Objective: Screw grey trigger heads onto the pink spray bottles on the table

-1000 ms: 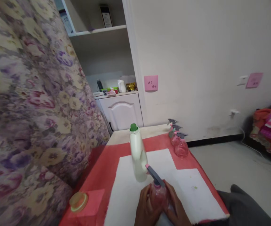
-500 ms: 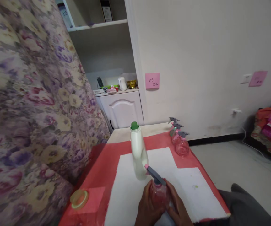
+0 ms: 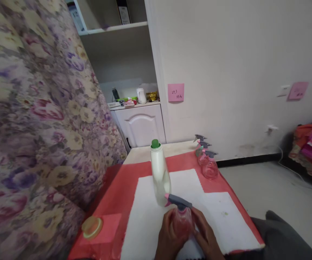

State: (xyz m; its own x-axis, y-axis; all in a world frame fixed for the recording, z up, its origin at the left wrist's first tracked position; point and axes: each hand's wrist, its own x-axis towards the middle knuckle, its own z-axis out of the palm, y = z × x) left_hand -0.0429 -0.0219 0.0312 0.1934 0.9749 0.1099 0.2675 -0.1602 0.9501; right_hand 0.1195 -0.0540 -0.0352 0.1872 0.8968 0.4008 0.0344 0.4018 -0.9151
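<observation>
Both my hands cup a small pink spray bottle with a grey trigger head near the front of the table. My left hand wraps its left side and my right hand its right side. The nozzle points left. Just behind it stands a tall white bottle with a green spout, upright on the white cloth.
Three more pink spray bottles stand at the table's far right edge. A round yellow-green lid lies on the red table cover at front left. A floral curtain hangs at left. A white cabinet stands behind.
The spray bottle's trigger head has turned from pointing up-left to lying level, nozzle leftward. My hands stayed around the bottle.
</observation>
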